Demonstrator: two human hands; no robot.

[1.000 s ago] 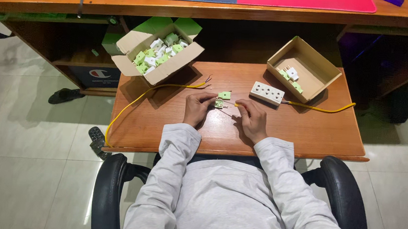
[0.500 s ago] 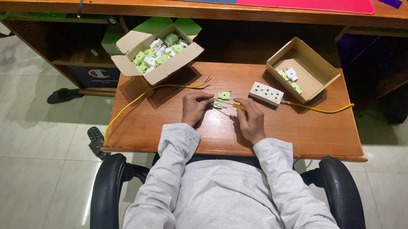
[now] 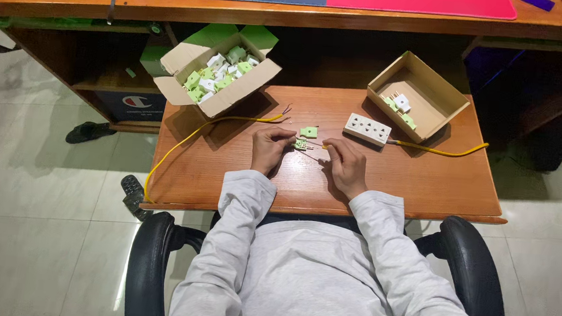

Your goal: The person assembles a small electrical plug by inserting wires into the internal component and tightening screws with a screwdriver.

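Observation:
I sit at a small wooden table (image 3: 426,183). My left hand (image 3: 269,149) pinches a small green and white plug part (image 3: 301,144) at table level. My right hand (image 3: 344,166) sits just to its right, its fingers closed on a thin tool with a yellow handle (image 3: 324,147) pointed at that part. A second green piece (image 3: 308,131) lies on the table just beyond my fingers. A white socket strip (image 3: 367,129) with a yellow cable (image 3: 438,150) rests to the right.
An open cardboard box (image 3: 217,76) of green and white parts stands at the back left. Another box (image 3: 418,95) with a few parts is at the back right. A yellow wire (image 3: 189,141) loops across the left side. A larger desk (image 3: 306,13) lies beyond.
My hands have drawn slightly apart. The green part stays in my left fingers.

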